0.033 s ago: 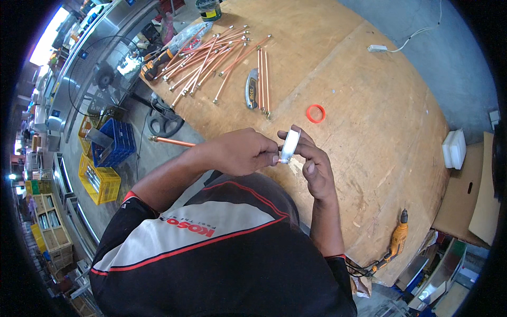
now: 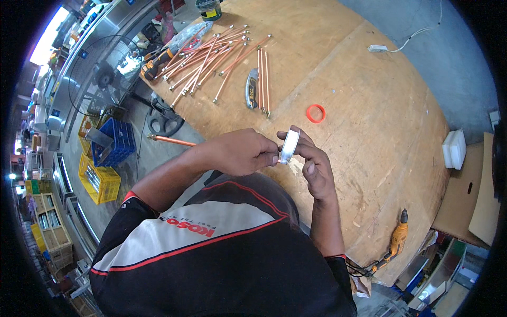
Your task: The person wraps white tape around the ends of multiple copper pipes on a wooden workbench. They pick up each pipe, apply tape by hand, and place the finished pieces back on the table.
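My left hand [image 2: 237,152] is closed around a thin copper tube [image 2: 177,141]. One end of the tube, with a brass fitting, sticks out to the left past my wrist; the middle runs hidden beneath the hand. At its other end, by my left fingertips, my right hand [image 2: 316,168] holds a roll of white thread seal tape [image 2: 290,145] on edge between the fingers. The roll sits right against the tube end, where the small details are hard to make out. An orange-red plastic ring [image 2: 316,113] lies on the table beyond my right hand.
Copper tubes [image 2: 208,61] lie heaped on the wooden table [image 2: 364,132], beside a utility knife [image 2: 252,89]. A yellow power drill [image 2: 397,240] rests at the right edge, a second drill [image 2: 153,66] far left. A fan [image 2: 104,76] and crates [image 2: 99,179] stand left.
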